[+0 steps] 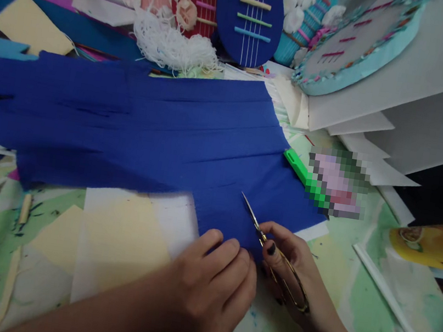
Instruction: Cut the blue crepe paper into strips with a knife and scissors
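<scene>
The right hand [302, 260] is grasping gold scissors [260, 233] over blue cloth [146, 138] spreading mid-table; the left hand [217, 290] is curling at its near edge — grip hidden — and a green cutter [304, 175] is lying at right.

White yarn [173, 42] (tangled); white rod [390, 300]

A big blue sheet [148, 127] lies across the green desk [383, 256]. The left hand [219, 293] is curled up at the near edge of the sheet, and its fingertips are hard to see. The right hand [294, 260] has gold scissors [255, 222] in its grip, with the tip over the blue. A bright green tool [305, 176] lies at the sheet's right edge. At the back are fluffy white yarn [173, 45] and a dark blue oval [227, 22] with strings.
</scene>
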`<action>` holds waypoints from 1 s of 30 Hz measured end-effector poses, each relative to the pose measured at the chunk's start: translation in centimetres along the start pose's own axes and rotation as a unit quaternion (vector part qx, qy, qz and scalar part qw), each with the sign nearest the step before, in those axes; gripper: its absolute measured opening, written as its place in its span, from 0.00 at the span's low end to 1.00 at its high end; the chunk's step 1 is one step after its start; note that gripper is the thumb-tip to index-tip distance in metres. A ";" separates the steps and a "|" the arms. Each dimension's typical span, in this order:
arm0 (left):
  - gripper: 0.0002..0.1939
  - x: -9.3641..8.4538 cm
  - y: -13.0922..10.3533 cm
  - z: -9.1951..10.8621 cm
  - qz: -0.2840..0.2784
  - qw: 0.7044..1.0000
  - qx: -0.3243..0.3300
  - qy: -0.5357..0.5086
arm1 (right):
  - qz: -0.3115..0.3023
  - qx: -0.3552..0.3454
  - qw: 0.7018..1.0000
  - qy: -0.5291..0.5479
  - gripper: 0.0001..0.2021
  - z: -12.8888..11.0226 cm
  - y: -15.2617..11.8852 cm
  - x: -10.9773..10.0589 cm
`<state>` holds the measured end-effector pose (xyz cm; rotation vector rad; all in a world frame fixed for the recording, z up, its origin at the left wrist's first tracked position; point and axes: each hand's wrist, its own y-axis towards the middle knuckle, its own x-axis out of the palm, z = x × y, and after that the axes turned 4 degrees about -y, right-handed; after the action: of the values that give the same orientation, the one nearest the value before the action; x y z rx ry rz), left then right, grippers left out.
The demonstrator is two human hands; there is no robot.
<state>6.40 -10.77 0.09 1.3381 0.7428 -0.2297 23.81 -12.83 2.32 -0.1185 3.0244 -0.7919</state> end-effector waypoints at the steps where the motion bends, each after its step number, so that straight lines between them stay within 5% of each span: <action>1: 0.15 0.0 0.0 0.0 0.001 1.000 -0.001 0.002 | 0.001 0.003 1.000 -0.002 0.24 0.0 0.0 0.0; 30: 0.15 0.0 0.1 0.0 0.013 1.000 0.002 -0.002 | 0.010 0.003 1.000 -0.021 0.28 -0.5 0.2 0.3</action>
<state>6.46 -10.75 0.14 1.3506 0.7207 -0.2135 23.49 -12.40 2.64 -0.1042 2.9784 -0.7858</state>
